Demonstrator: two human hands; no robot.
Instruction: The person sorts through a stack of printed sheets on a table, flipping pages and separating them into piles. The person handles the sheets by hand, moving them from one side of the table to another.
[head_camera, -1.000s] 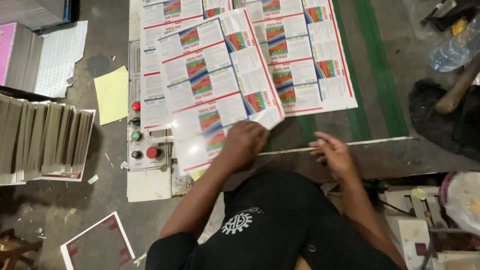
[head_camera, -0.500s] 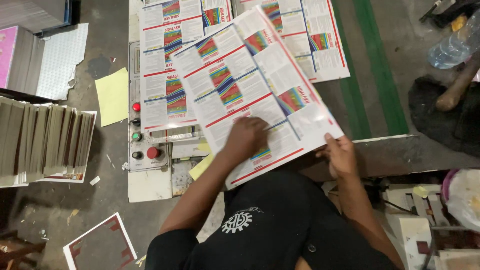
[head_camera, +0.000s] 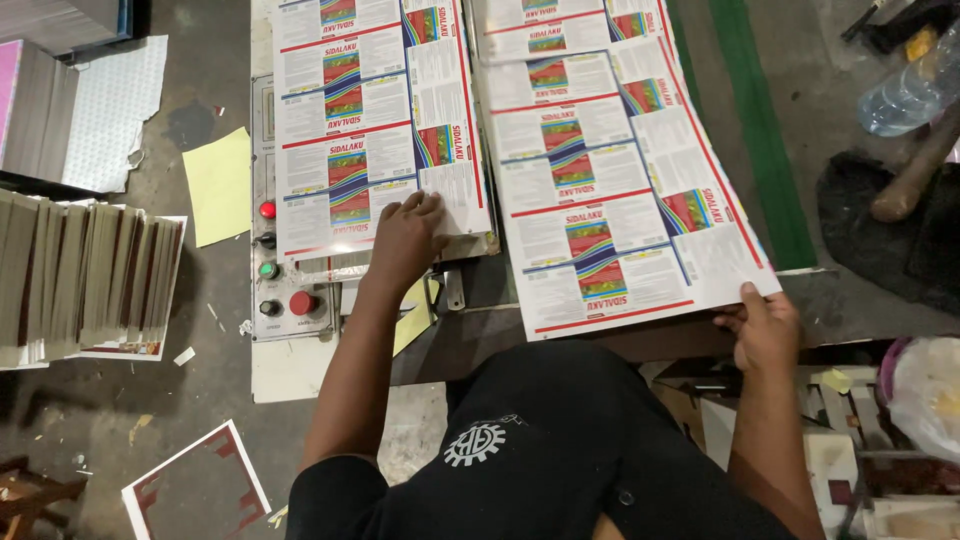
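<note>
My right hand (head_camera: 765, 325) grips the near right corner of a large white printed sheet (head_camera: 610, 190) with red lines and rainbow-coloured panels. That sheet lies over the right stack on the machine table. My left hand (head_camera: 405, 240) rests palm down on the near edge of the left stack of printed sheets (head_camera: 370, 130), fingers spread on the top sheet. Both stacks lie side by side ahead of me, and my black shirt fills the bottom of the view.
A control panel (head_camera: 280, 275) with red and green buttons sits left of my left hand. A yellow paper (head_camera: 222, 185) lies on the floor beyond it. Stacked card bundles (head_camera: 90, 275) stand at far left. A plastic bottle (head_camera: 905, 100) and dark cloth (head_camera: 900, 230) lie at right.
The sheet my hands held between the stacks has swung right and now lies over the right stack. My right hand moved right with its corner; my left hand moved left onto the left stack.
</note>
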